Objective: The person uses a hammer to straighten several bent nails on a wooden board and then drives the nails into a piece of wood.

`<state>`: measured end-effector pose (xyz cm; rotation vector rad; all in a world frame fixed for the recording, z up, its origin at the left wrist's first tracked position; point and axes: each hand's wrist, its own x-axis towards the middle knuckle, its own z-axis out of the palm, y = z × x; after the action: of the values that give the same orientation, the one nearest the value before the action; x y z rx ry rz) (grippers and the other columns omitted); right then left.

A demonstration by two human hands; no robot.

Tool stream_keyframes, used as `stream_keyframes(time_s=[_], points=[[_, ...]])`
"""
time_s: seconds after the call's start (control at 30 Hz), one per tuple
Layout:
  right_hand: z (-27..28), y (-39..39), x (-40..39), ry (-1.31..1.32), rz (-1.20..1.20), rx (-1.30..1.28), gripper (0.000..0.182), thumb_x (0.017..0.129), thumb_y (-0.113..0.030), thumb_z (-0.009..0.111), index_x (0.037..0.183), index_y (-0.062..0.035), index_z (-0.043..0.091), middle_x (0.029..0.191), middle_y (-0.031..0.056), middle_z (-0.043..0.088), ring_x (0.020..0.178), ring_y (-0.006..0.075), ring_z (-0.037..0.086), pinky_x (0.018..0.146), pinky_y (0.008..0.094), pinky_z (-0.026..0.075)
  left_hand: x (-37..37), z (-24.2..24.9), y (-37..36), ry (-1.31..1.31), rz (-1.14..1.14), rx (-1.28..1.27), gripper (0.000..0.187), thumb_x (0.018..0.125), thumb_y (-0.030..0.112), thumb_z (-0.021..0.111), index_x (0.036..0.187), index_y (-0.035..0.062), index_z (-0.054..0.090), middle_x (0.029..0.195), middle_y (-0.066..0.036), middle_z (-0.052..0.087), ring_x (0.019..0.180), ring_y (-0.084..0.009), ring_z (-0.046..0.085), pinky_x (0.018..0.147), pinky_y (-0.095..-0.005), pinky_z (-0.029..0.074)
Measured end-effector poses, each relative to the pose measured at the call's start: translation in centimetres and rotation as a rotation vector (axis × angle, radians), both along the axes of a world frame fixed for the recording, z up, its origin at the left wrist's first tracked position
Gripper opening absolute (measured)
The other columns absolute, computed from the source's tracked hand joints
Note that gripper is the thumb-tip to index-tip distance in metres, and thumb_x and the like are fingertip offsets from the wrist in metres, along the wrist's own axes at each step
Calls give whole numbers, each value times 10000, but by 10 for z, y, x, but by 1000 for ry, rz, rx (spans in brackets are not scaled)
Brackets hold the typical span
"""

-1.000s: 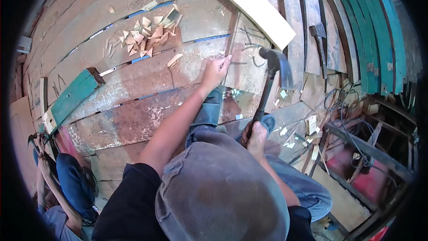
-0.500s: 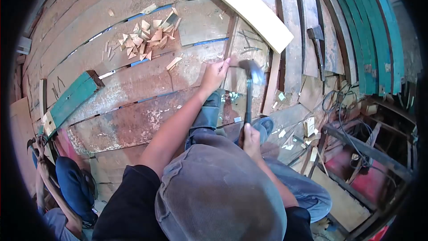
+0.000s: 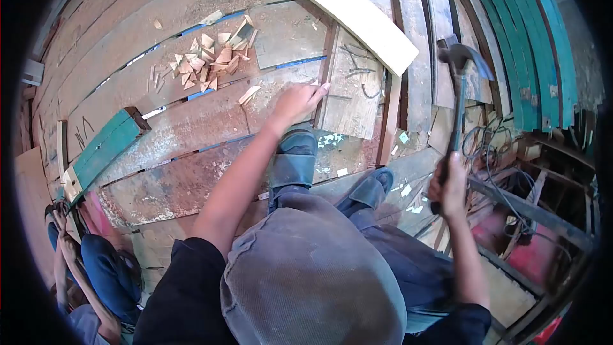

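My right hand (image 3: 450, 185) is wrapped round the lower handle of a claw hammer (image 3: 458, 102), raised out to the right, its metal head at the top. My left hand (image 3: 298, 102) rests at a narrow wooden strip (image 3: 327, 67), thumb and finger pinched near its edge; whether something small sits between them cannot be made out. Just right of the strip, several dark bent nails or rods (image 3: 361, 70) lie on a pale board (image 3: 348, 112). A long light plank (image 3: 351, 13) slants above them.
Wood offcuts (image 3: 207, 57) are heaped at upper left. A co-worker's hands (image 3: 60, 217) are by a green beam (image 3: 105, 144) at far left. Green planks (image 3: 523, 45), cables (image 3: 491, 153) and an open frame (image 3: 543, 211) are on the right. Another hammer-like tool lies behind my hammer.
My right hand has swung the hammer from near the strip out to the right. My left hand has shifted slightly left and flattened somewhat, still beside the strip.
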<state>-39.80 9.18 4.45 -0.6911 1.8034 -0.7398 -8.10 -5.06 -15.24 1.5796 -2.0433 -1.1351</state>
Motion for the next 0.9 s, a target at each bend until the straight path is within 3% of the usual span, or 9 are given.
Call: stream_keyframes(time_s=[0.1,0.2,0.3,0.33,0.43,0.47,0.57,0.7,0.9], points=[[37,9,-39,135,32,-13,544,1083,-518,384,704,-131,429,509,-30,381,369,74,334,347,271,244,5,-6,2,88,105,-270,497,1060,457,459,1023,14,680,1011,-223,696,976,-408,659,832,-486,495],[60,12,-82,439,236,-105,503,1102,-433,403,713,-119,462,539,-52,392,408,51,339,379,267,257,8,18,-6,438,7,-287,453,1068,457,454,1123,50,645,1043,-167,676,984,-309,648,845,-412,486],[86,5,-95,556,295,-9,475,1095,-368,464,735,-62,515,560,-46,426,451,40,369,427,258,281,1,60,0,1094,35,346,417,1061,480,475,1147,96,613,977,-79,616,897,-194,582,789,-331,459],[91,4,-97,595,323,29,457,1083,-353,493,754,-40,536,574,-27,444,480,54,386,451,273,302,-2,73,1,1359,-15,516,432,1037,534,506,1164,126,573,953,-16,533,847,-120,483,741,-268,406],[86,12,-107,707,434,43,414,1054,-325,548,802,3,566,610,14,474,563,91,429,518,309,347,-11,98,10,1703,-98,739,493,1003,596,529,1146,125,546,920,-6,500,803,-119,451,710,-263,377],[82,16,-108,744,478,31,403,1045,-318,562,816,14,571,621,24,479,591,102,442,539,319,359,-12,96,9,1783,-173,773,504,976,580,592,1202,133,537,982,-12,536,821,-128,463,761,-281,410],[74,20,-95,740,505,7,417,1024,-320,589,786,20,545,629,42,452,622,127,424,573,338,370,-20,104,9,1910,-234,820,515,968,591,596,1206,139,532,990,-18,538,833,-130,467,766,-286,412],[69,15,-88,770,561,66,449,1014,-348,603,782,35,561,586,41,419,583,128,398,556,351,351,-24,101,11,1906,-256,850,559,956,611,601,1246,140,527,1029,-32,553,853,-146,479,792,-301,427],[69,5,-83,802,613,102,473,997,-375,625,814,59,587,576,120,450,549,186,415,550,391,345,-22,104,14,1834,-178,882,580,984,653,510,1221,124,521,995,-55,502,818,-145,442,734,-307,379]])
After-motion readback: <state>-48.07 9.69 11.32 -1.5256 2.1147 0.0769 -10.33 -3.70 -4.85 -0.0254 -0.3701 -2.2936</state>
